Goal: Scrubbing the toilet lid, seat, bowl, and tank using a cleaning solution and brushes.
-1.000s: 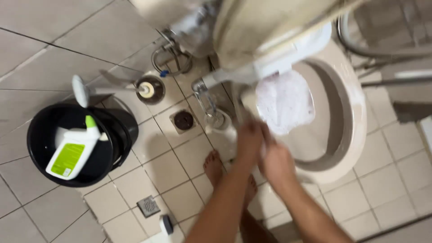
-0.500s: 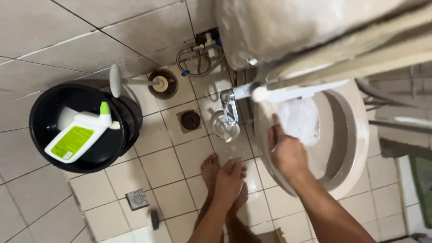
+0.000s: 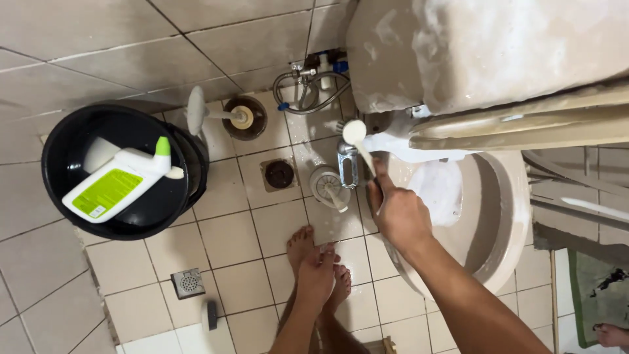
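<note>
Now we grip a white brush [image 3: 359,141] with our right hand [image 3: 396,213], fingers closed around its handle, at the toilet bowl [image 3: 508,216] rim at 12 o'clock. Foam already covers the tank [image 3: 485,49]; the bowl seems partly scrubbed. Our left hand [image 3: 316,275] hangs loose, holding nothing.

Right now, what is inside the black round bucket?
In the black round bucket lies a white spray bottle with a green label, tilted across it. The bucket's bottom beneath the bottle is hidden.

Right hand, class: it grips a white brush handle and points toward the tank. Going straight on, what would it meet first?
Probably the foamy hinge area behind the toilet bowl, just below the tank. The right hand points there along the brush; depth is unclear.
</note>
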